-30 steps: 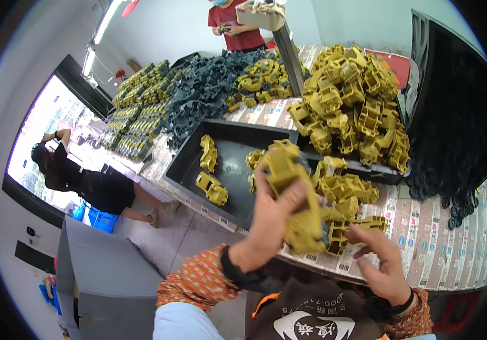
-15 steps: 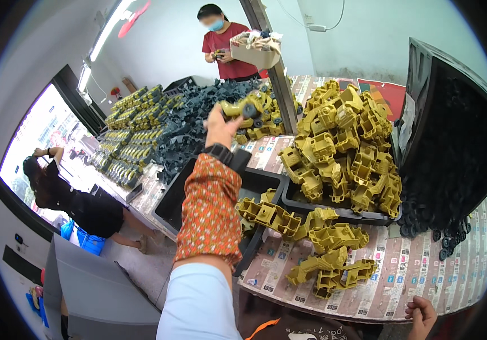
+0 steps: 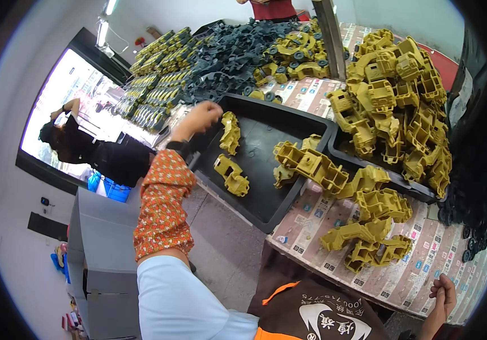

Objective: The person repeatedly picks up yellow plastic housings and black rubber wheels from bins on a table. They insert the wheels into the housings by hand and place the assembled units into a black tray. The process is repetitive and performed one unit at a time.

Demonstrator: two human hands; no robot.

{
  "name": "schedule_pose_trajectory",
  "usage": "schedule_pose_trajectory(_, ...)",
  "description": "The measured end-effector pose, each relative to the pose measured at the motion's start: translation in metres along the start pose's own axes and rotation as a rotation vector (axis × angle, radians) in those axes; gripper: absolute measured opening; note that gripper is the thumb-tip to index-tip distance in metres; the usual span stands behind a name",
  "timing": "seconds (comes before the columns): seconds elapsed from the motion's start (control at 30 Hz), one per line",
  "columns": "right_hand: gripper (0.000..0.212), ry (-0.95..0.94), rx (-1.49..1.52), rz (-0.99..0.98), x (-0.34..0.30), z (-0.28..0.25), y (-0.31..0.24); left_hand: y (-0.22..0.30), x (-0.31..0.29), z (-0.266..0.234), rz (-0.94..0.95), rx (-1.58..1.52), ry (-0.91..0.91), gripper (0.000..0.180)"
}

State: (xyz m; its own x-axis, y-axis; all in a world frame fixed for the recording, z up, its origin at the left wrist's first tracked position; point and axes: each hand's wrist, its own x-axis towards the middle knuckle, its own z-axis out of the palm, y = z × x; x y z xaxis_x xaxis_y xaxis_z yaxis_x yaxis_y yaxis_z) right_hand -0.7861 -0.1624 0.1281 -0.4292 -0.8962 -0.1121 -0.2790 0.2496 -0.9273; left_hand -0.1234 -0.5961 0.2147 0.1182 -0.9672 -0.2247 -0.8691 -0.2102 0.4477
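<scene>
My left hand (image 3: 203,117), its fingers curled together with nothing showing in them, hovers at the left rim of a black tray (image 3: 259,120). Just right of it in that tray lies a yellow plastic toy vehicle shell (image 3: 230,134); a second yellow shell (image 3: 232,175) lies nearer to me. Over the tray's right rim rests a longer yellow shell (image 3: 311,165). At the lower right, by the table's front edge, my right hand (image 3: 443,296) is closed, fingers bent toward the thumb, with nothing visible in it.
A second black tray (image 3: 358,158) is heaped with yellow shells (image 3: 391,96); several more (image 3: 376,238) lie before it. Beyond are yellow bodies with wheels (image 3: 297,51), dark parts (image 3: 229,56) and stacked rows (image 3: 158,79). Black wheels (image 3: 473,241) lie right. A person (image 3: 85,139) stands left.
My left hand has let go of the wheeled yellow toy body and come back toward the tray. The view has swung, showing more of the tray. My right hand remains closed.
</scene>
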Motion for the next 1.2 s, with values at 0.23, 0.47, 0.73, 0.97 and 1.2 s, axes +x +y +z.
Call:
schedule_pose_trajectory(0.23, 0.023, -0.072, -0.07, -0.119, -0.004, 0.03, -0.011, -0.067, 0.053, 0.077, -0.13, 0.413, 0.124, 0.074)
schedule_pose_trajectory(0.47, 0.02, 0.1, -0.311, -0.279, -0.015, 0.011, -0.02, -0.003, 0.015, 0.104, 0.053, -0.711, -0.295, 0.013)
schedule_pose_trajectory(0.73, 0.03, 0.297, -0.762, -0.47, 0.121, -0.064, 0.039, 0.039, -0.092, 0.071, 0.295, -1.475, -0.139, 0.042)
schedule_pose_trajectory(0.97, 0.064, 0.215, -0.904, -0.143, 0.269, -0.05, 0.051, 0.119, -0.217, 0.094, 0.481, -1.805, -0.596, 0.062)
schedule_pose_trajectory(1.2, 0.069, 0.152, -1.085, -0.319, 0.236, 0.009, 0.066, 0.163, -0.293, 0.177, 0.384, -1.878, -1.011, 0.093)
